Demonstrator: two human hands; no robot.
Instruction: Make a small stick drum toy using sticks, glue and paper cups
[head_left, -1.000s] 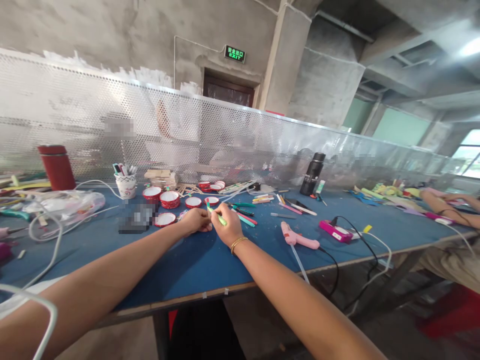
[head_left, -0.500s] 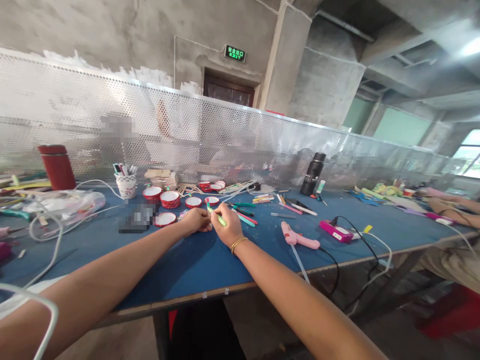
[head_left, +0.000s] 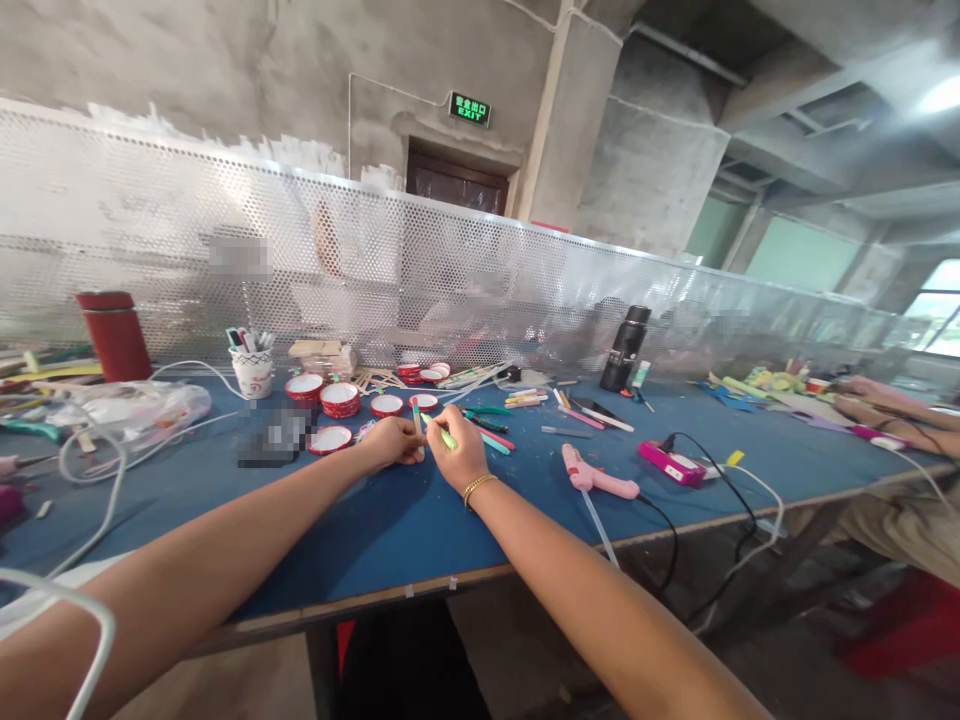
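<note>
Right grip [head_left: 460, 458] around green marker [head_left: 448, 439], slim stick [head_left: 417, 413] just beside.

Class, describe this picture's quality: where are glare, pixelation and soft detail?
Head view: upper-right glare above the window; head view: pixelation masks a dark item left of the left hand; head view: soft detail on the green pen in the right hand.

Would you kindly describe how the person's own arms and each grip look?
The left arm and right arm show no sleeves. The left grip and right grip are ungloved. A gold-coloured, chain-like bracelet is worn on the right; none shows on the left.
</note>
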